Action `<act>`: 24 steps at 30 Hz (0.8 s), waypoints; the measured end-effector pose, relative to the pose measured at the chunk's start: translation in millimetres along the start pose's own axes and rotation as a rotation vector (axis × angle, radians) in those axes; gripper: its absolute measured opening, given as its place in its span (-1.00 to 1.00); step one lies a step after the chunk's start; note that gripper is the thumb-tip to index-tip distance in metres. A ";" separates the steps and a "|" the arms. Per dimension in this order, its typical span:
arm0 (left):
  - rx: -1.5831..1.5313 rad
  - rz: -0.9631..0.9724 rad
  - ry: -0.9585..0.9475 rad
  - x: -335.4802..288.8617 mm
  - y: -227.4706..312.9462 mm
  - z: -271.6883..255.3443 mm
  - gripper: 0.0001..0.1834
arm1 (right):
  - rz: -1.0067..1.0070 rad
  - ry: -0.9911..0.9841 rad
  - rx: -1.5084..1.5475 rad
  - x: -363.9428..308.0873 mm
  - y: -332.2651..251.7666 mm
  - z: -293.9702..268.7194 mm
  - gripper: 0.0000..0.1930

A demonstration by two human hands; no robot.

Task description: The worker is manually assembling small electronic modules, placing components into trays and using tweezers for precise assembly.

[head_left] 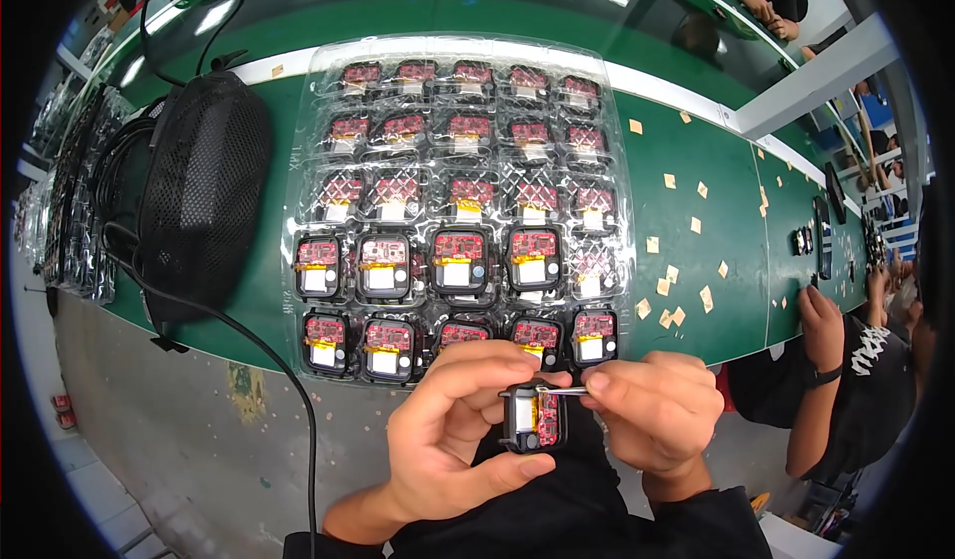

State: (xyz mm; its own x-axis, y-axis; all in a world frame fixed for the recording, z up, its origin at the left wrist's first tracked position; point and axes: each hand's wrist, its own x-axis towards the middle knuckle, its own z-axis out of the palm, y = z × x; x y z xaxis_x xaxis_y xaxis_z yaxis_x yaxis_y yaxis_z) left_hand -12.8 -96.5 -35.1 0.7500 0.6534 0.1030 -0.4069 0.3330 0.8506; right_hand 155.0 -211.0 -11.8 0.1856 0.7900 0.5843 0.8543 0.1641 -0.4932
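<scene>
My left hand (446, 438) is closed around a small black watch-like case (550, 426), pinching its edges between thumb and fingers. The case lies open toward me, showing a red circuit board, a white block and a bit of yellow tape. My right hand (665, 415) pinches a thin silvery metal tool (567, 391), its tip against the upper edge of the case; most of the tool is hidden by the fingers. Just beyond my hands, a clear plastic tray (619, 161) holds rows of similar cases (460, 261). The nearer rows sit uncovered; the farther ones appear beneath clear plastic.
A black mesh bag (204, 186) lies left of the tray, with a black cable (284, 360) hanging past the table edge. Small tan paper squares (695, 225) dot the green table (731, 310) on the right. Another person's hand (821, 325) is at the right edge.
</scene>
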 end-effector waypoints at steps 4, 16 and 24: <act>-0.049 0.052 -0.140 3.1 -2.4 -7.8 -0.33 | 0.061 -0.015 0.030 -0.4 0.4 1.4 -0.69; 0.055 0.195 -0.042 2.2 -5.2 3.3 -0.37 | 0.034 -0.034 -0.036 0.7 -8.5 2.4 -0.67; 0.738 0.517 -0.078 5.6 2.0 -1.2 -0.28 | 0.482 0.133 0.429 -9.9 -13.9 -5.8 -0.77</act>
State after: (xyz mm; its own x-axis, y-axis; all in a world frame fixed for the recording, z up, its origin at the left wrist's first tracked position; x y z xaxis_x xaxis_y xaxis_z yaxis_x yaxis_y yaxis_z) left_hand -10.1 -91.3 -33.4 0.6106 0.5433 0.5762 -0.2856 -0.5275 0.8001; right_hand 144.1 -224.5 -7.0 0.5807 0.7589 0.2947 0.3961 0.0528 -0.9167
